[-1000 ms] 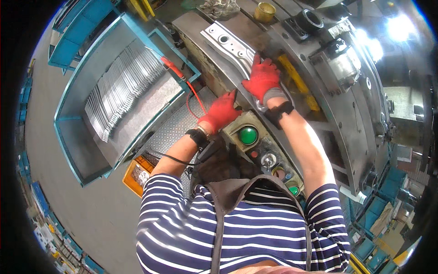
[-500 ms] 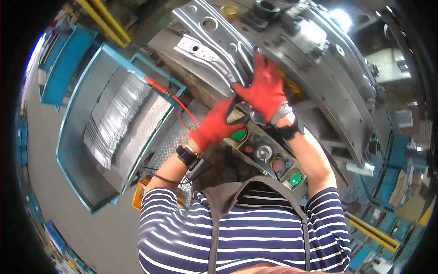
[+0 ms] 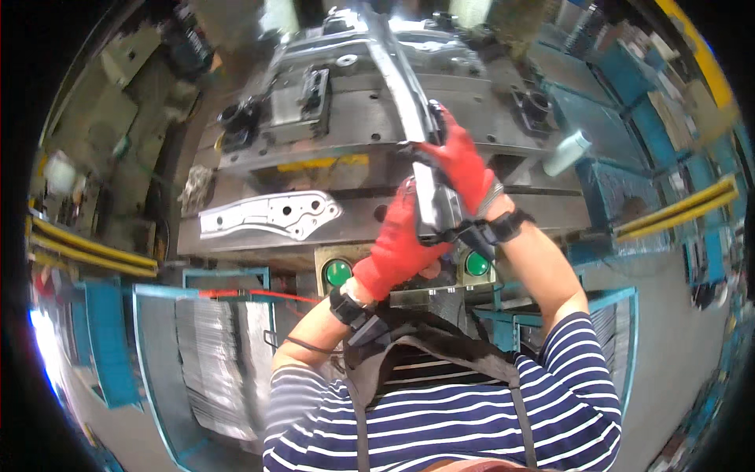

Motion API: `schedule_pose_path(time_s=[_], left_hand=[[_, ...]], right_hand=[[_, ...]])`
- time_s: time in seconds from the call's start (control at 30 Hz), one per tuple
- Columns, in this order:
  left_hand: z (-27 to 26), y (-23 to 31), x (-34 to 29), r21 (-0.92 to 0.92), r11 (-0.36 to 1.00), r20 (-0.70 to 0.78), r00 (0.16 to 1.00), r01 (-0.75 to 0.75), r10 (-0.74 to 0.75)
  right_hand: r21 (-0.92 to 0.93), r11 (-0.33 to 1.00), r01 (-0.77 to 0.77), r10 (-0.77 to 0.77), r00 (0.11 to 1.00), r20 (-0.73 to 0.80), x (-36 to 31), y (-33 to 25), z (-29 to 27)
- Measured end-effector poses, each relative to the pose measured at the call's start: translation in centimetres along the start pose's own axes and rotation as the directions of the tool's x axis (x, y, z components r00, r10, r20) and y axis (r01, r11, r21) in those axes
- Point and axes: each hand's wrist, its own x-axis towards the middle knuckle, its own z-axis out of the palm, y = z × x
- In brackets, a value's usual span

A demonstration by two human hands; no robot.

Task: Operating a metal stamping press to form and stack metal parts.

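A long stamped sheet-metal bracket is up off the bench, tilted on edge, its far end over the die and its near end toward my body. My right hand, in a red glove, is closed around its right side near the middle. My left hand, also red-gloved, is closed at the near end, its fingertips partly hidden by the metal. To the left, a second, flatter stamped metal part with round holes lies on the bench's front ledge, touched by neither hand.
Behind the bracket spreads a steel die with raised blocks. Green push buttons sit on a box at the front. A blue bin of stacked metal parts stands at left. A pale bottle is at right, near yellow rails.
The view has swung round to face the die squarely. The long bracket, resting flat beside the smaller part before, is now lifted and turned on edge. My left hand has closed on its near end.
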Motion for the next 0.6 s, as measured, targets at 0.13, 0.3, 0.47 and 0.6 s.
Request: schedule_pose_path(time_s=[0.13,0.3,0.47,0.6], left_hand=[[2.7,3.2,5.5,-0.24,0.971,0.062,0.998,0.0,0.016],[4.0,6.6,13.6,-0.404,0.888,0.278,0.954,0.221,-0.111],[1.8,10.2,18.0,-0.243,0.887,0.381,0.88,0.392,-0.285],[3.7,8.0,18.4,-0.255,0.911,0.309,0.92,0.323,-0.24]], right_hand=[[0.084,0.955,0.284,-0.279,0.958,-0.067,-0.4,3.7,-6.8],[0.47,0.874,-0.125,0.068,0.988,0.136,0.6,2.3,-12.0],[0.226,0.974,-0.003,-0.038,0.984,0.175,3.1,0.3,-14.0],[0.198,0.979,0.054,-0.108,0.957,0.269,4.5,2.8,-14.4]])
